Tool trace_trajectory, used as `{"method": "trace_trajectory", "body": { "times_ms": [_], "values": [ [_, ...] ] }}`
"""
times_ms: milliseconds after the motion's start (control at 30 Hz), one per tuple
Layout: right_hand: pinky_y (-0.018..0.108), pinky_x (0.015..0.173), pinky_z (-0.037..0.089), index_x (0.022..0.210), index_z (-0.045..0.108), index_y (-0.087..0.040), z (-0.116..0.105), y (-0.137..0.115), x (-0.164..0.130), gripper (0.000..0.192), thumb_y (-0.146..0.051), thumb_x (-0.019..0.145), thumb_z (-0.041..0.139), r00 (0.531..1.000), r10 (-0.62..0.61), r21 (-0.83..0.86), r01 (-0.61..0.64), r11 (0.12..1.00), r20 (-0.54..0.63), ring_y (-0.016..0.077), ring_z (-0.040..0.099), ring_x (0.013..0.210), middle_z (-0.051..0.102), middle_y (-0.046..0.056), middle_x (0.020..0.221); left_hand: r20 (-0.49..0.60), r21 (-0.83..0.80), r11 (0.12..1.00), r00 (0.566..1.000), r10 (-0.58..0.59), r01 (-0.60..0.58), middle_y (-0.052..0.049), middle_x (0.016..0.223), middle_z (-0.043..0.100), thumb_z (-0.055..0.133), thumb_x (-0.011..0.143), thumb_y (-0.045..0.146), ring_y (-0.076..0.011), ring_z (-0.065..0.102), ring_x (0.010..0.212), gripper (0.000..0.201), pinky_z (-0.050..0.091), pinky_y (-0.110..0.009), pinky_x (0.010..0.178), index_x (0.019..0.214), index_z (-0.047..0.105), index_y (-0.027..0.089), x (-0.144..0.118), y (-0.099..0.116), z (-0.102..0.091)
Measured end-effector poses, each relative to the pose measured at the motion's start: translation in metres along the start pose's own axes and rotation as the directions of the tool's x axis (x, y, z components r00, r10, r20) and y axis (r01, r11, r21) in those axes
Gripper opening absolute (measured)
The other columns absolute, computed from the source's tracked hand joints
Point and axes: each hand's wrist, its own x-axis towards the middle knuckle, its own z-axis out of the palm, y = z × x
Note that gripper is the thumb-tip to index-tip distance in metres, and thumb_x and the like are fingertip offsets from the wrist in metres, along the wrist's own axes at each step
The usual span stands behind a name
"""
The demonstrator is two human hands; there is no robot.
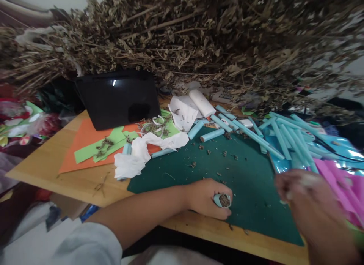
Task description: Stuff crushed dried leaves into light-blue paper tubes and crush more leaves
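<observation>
— Report on the hands, please.

— From my remote post, the head view shows them well apart. The left hand (209,199) is curled firmly around a light blue paper tube (217,200), its open end facing the camera. Brown dried plant bits (225,200) fill the mouth.

— The tube's position?

— Over the near part of a dark green flat mat (256,189) on the pale wooden desk (36,168). I cannot tell whether its lower end touches the mat.

— And the right hand (309,193)?

— Motion-blurred, at the mat's right side, beside bright pink sheets (339,185). I cannot determine whether its fingers grip anything.

— Surroundings?

— I record a heap of slim light blue paper tubes (295,139) beyond the right hand. Crumpled white tissue (129,164) lies across the mat's left edge. Farther left, light green paper strips (85,153) rest on an orange sheet (69,160). Behind, a mass of dried brown stems and leaves (182,41) spans the view.
</observation>
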Motion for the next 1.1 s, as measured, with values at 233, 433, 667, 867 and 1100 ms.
{"method": "trace_trajectory", "body": {
  "times_ms": [233,433,667,867,1100],
  "values": [
    [0.042,0.075,0.04,0.101,0.048,-0.015,0.027,0.036,0.011,0.027,-0.028,0.083,0.032,0.981,-0.116,-0.368,0.166,0.915,0.154,0.0246,0.049,0.089,0.054,0.011,0.095,-0.053,-0.098,0.991,0.995,0.089,-0.093,0.003,0.052,0.041,0.058,0.062,0.025,-0.0053,0.036,0.046,0.021,0.029,-0.018,0.044,0.055,0.042,0.014,-0.006,0.006,0.001],
    [0.037,0.082,0.041,0.112,0.04,-0.02,0.04,0.002,-0.038,0.035,-0.031,0.079,0.044,0.923,-0.344,-0.158,0.371,0.915,0.174,0.0216,0.047,0.101,0.05,0.009,0.109,-0.093,-0.253,0.946,0.978,0.187,-0.205,-0.001,0.055,0.04,0.045,0.066,0.059,-0.0109,0.039,0.054,0.047,0.032,-0.026,0.056,0.06,0.043,0.013,-0.007,0.016,0.004],
    [0.034,0.072,0.046,0.107,0.042,-0.014,0.069,-0.027,-0.062,0.038,-0.032,0.074,0.048,0.988,-0.136,0.213,0.119,0.97,0.068,0.024,0.053,0.09,0.054,0.013,0.101,-0.343,-0.344,0.869,0.909,0.238,-0.357,-0.001,0.07,0.04,0.04,0.066,0.064,-0.0117,0.037,0.063,0.048,0.033,-0.027,0.063,0.081,0.037,0.018,-0.005,0.033,0.044],
    [0.029,0.062,0.043,0.089,0.048,-0.021,0.06,-0.038,-0.051,0.018,-0.035,0.078,0.047,0.995,-0.022,0.809,-0.064,0.585,0.095,0.0156,0.053,0.066,0.053,0.002,0.073,-0.527,-0.277,0.947,0.85,-0.01,-0.16,-0.009,0.1,0.044,0.025,0.066,0.07,-0.02,0.044,0.087,0.06,0.039,-0.031,0.07,0.101,0.038,0.023,0.0,0.028,0.055],
    [0.028,0.066,0.044,0.085,0.048,-0.022,0.043,-0.055,-0.028,0.021,-0.038,0.074,0.055,0.992,0.06,0.986,-0.102,-0.13,0.11,0.0122,0.053,0.066,0.051,-0.001,0.07,-0.357,0.372,0.928,0.916,0.182,-0.04,-0.017,0.132,0.016,0.042,0.076,0.047,-0.0289,0.019,0.121,0.072,0.024,-0.046,0.095,0.13,0.005,0.018,-0.021,0.012,0.073]
  ]
}}
